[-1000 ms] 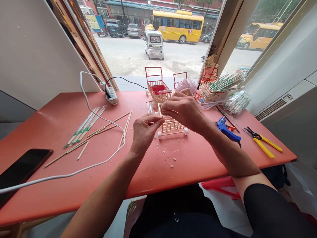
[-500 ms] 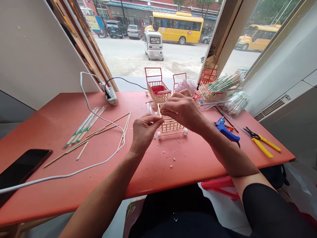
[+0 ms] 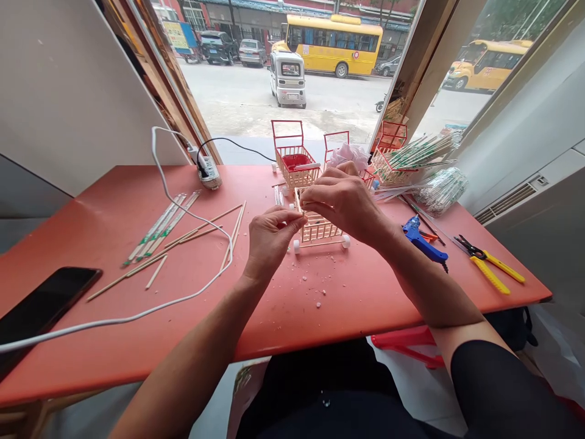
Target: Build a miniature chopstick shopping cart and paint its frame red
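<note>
A small cart made of pale wooden sticks, with white wheels, stands in the middle of the red table. My right hand is over the cart's top, its fingertips pinched on the cart's upper rim. My left hand sits just left of the cart, thumb and forefinger pinched close to the same corner; whether they hold a stick piece I cannot tell. Small white crumbs lie on the table in front of the cart.
Loose wooden sticks and wrapped chopsticks lie at the left, crossed by a white cable. A black phone lies at the far left. A blue glue gun and yellow pliers lie at the right. Finished carts and stick bundles stand behind.
Both hands stay pinched at the cart's top left corner with only slight finger shifts. The view has tilted a little, so everything sits slightly lower and rightward in the picture.
</note>
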A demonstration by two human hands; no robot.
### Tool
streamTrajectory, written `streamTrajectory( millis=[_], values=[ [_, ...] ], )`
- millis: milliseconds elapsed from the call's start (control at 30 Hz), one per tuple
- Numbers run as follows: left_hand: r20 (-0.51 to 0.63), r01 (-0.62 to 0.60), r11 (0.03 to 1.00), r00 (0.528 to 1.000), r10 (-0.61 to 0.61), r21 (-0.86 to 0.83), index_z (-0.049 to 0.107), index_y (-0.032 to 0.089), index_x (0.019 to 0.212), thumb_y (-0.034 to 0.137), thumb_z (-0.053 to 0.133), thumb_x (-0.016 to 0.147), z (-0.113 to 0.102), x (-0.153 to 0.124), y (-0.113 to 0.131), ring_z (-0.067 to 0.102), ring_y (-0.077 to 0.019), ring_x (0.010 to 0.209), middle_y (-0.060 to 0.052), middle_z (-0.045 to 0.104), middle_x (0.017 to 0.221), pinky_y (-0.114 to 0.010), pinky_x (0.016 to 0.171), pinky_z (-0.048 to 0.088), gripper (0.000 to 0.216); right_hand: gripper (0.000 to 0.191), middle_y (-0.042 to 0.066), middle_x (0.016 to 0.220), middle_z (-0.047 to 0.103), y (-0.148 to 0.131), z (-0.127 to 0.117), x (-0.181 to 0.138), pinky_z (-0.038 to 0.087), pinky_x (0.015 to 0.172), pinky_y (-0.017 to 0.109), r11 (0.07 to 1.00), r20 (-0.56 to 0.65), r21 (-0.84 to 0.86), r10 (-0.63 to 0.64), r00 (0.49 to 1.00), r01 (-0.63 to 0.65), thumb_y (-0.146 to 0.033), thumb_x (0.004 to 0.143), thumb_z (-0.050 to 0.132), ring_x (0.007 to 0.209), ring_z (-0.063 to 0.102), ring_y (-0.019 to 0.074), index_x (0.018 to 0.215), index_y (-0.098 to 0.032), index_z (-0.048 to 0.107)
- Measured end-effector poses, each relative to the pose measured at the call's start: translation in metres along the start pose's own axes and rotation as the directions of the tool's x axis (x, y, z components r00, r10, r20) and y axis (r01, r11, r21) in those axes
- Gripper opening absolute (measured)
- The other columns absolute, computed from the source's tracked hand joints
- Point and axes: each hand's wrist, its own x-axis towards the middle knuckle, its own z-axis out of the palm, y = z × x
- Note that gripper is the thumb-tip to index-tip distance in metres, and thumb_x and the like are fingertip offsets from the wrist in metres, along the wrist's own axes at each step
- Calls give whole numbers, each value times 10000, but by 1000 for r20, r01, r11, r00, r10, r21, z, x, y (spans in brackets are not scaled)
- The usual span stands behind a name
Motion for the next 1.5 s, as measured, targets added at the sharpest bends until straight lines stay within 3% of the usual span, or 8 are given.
streamTrajectory(
  millis=[600,1500],
  values=[
    [-1,-7,1000,1000,7,-18,875,252,779,325,858,765,-1,0,0,637,-156,704,-15,771,804,-309,679,471,77,356,27,904,766,-4,-4,0,324,995,402,1000,35,-22,12,999,-12,-332,1132,527,945,585,211,900,-199,761],
    [-10,-10,1000,1000,9,-20,875,257,784,317,857,774,0,-1,-1,643,-163,735,-17,765,821,-319,702,468,63,349,39,911,746,-1,-1,2,355,1023,428,1000,37,12,-5,999,4,-328,1125,528,960,583,216,909,-205,774]
  ],
)
